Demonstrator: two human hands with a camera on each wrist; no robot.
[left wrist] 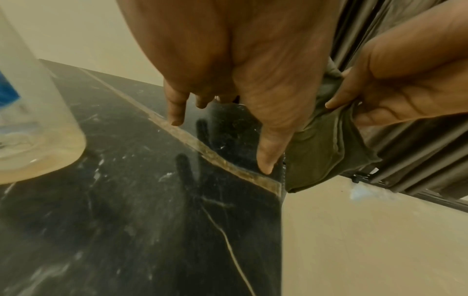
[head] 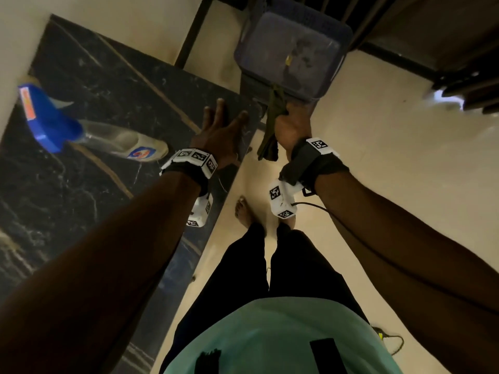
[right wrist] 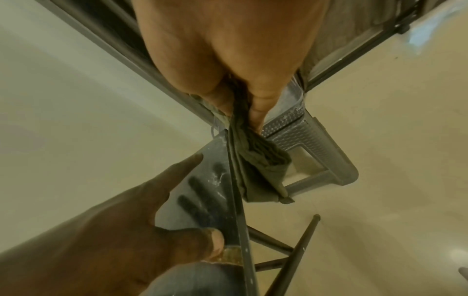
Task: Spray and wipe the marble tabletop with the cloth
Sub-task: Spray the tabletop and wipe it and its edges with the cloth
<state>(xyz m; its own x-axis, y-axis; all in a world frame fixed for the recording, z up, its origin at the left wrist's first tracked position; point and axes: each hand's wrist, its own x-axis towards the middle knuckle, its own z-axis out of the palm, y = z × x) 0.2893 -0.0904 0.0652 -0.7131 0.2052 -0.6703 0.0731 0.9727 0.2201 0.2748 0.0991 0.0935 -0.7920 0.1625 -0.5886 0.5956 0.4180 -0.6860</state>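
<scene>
1. The right hand grips an olive-green cloth bunched in its fist just off the right edge of the black marble tabletop, apparently ready to bring it on for wiping.
2. The left hand hovers flat over the near right corner, fingers spread wide, holding nothing.
3. The spray bottle stands on the marble further left, within reach for spraying.
4. A grey plastic stool stands on the floor beyond the cloth.

spray bottle on tabletop, stool beyond
</scene>
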